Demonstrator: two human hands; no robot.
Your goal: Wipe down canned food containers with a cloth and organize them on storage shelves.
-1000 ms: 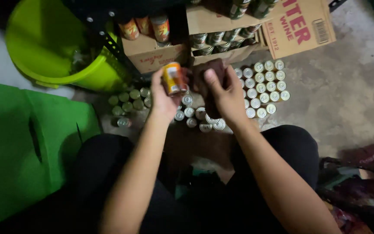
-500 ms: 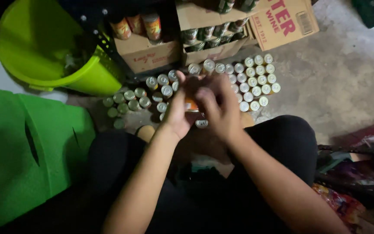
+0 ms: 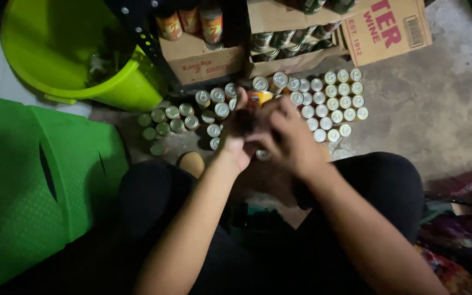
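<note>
- My left hand is curled around an orange can at frame centre.
- My right hand is closed against the same can.
- Upright cans cover the floor beyond.

Lime-green plastic bucket far left; bright green plastic stool near left. Silver-topped tin cans on grey concrete floor. Brown cardboard boxes with red print, far.
</note>
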